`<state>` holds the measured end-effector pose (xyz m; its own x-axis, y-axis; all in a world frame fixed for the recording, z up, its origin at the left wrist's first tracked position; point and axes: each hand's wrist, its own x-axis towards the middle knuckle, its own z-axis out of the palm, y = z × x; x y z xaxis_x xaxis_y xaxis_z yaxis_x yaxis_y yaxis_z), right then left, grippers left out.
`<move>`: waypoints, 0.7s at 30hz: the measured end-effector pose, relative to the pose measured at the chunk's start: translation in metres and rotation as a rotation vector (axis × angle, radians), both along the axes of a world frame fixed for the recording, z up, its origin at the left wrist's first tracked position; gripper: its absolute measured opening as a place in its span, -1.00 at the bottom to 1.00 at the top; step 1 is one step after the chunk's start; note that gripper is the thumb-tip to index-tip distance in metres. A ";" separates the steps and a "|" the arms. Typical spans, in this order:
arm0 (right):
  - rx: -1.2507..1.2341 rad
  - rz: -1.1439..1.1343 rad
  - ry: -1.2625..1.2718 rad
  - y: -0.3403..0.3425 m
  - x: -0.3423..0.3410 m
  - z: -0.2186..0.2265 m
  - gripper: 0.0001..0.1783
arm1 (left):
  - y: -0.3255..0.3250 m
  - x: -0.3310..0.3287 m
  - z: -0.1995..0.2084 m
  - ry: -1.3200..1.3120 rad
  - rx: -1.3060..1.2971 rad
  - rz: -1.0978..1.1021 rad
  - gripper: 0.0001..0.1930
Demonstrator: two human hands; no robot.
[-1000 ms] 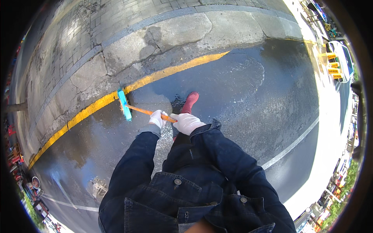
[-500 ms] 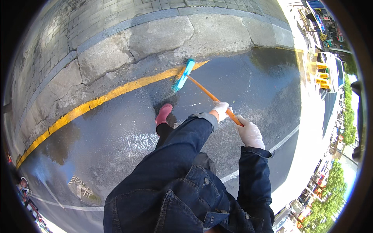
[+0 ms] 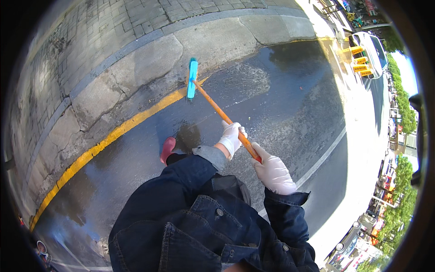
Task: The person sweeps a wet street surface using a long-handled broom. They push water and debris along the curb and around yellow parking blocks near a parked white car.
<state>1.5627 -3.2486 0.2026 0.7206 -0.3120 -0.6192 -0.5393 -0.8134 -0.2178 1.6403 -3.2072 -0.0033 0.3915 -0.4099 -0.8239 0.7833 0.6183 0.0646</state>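
Note:
A push broom (image 3: 213, 105) with an orange handle and a bright blue head reaches away from me. Its head (image 3: 192, 79) lies across the worn end of the yellow line, against the foot of the kerb. My left hand (image 3: 231, 138), in a white glove, is wrapped round the lower part of the handle. Closed over the red-tipped top end is my right hand (image 3: 273, 172), gloved in white too. The bristles are mostly hidden under the head.
A yellow line (image 3: 115, 135) runs along the wet asphalt beside the cracked concrete kerb (image 3: 213, 43). My pink boot (image 3: 168, 149) stands on the road. Farther right are yellow signs (image 3: 361, 60) and a white car (image 3: 372, 50). Paving bricks (image 3: 118, 25) lie beyond the kerb.
The broom head has moved to the left and farther out, from the asphalt onto the kerb's foot. Both hands have come nearer to me and left, still gripping the handle.

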 end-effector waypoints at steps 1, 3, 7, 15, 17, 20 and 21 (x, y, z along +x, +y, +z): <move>0.121 0.000 -0.007 -0.011 -0.003 -0.008 -0.44 | 0.003 -0.009 -0.010 0.019 0.042 0.057 -0.69; 0.398 0.070 -0.151 -0.044 -0.026 -0.050 -0.36 | 0.011 -0.026 -0.034 0.103 0.069 0.065 -0.60; 1.077 -0.390 0.409 -0.069 -0.004 -0.120 -0.25 | 0.038 -0.045 -0.099 0.190 0.228 0.222 -0.65; 0.740 -0.139 0.528 -0.146 0.069 -0.177 -0.39 | -0.034 -0.037 -0.287 0.442 0.308 0.032 -0.82; 0.696 -0.242 0.420 -0.213 0.077 -0.169 -0.38 | -0.119 -0.010 -0.236 0.500 0.337 0.127 -0.82; 0.501 -0.290 0.397 -0.294 0.118 -0.105 -0.40 | -0.229 0.042 -0.140 0.521 0.156 0.105 -0.83; 0.497 -0.314 0.363 -0.328 0.116 -0.105 -0.41 | -0.269 0.057 -0.123 0.521 0.071 0.103 -0.81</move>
<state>1.6787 -3.5764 0.0973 0.3630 -0.0884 -0.9276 -0.8421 -0.4572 -0.2859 1.6974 -3.4760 -0.1262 -0.0415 -0.3270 -0.9441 0.6580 0.7022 -0.2721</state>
